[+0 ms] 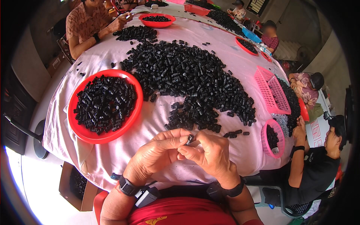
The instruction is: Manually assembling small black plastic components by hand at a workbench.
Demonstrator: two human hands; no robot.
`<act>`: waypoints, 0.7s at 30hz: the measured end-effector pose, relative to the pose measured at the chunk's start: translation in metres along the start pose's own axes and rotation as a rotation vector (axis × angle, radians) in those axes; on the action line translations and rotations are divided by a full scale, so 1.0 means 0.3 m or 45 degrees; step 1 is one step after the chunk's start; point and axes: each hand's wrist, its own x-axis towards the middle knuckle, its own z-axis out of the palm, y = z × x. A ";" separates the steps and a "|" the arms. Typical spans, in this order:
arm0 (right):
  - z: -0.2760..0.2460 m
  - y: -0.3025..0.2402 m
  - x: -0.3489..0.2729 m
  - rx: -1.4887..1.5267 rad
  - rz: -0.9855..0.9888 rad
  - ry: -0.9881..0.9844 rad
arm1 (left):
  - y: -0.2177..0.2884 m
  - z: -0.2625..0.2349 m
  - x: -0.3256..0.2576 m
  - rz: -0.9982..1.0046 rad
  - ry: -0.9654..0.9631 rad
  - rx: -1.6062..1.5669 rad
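My left hand [159,152] and my right hand [212,153] meet at the near edge of the table, fingertips pinched together on one small black plastic part [191,139]. Just beyond them lies a big heap of the same black parts [187,78] spread over the pink tablecloth [240,56]. To my left stands a round red tray [77,125] filled with black parts. Both wrists wear black bands.
A pink basket [270,90] and a small round pink basket [267,144] with parts sit at the right. Other people sit around the table: one at the far left, one at my right, others farther back. More red trays [157,23] stand at the far end. A cardboard box [77,185] is on the floor.
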 end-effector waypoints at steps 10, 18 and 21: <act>-0.004 0.000 -0.003 0.007 0.025 0.007 | 0.004 0.011 0.000 -0.006 0.045 0.053; 0.003 -0.001 -0.002 -0.009 -0.005 0.027 | 0.005 0.014 0.001 0.002 0.076 0.063; 0.004 -0.007 -0.001 -0.002 0.048 -0.002 | 0.003 0.010 0.004 -0.004 0.093 0.093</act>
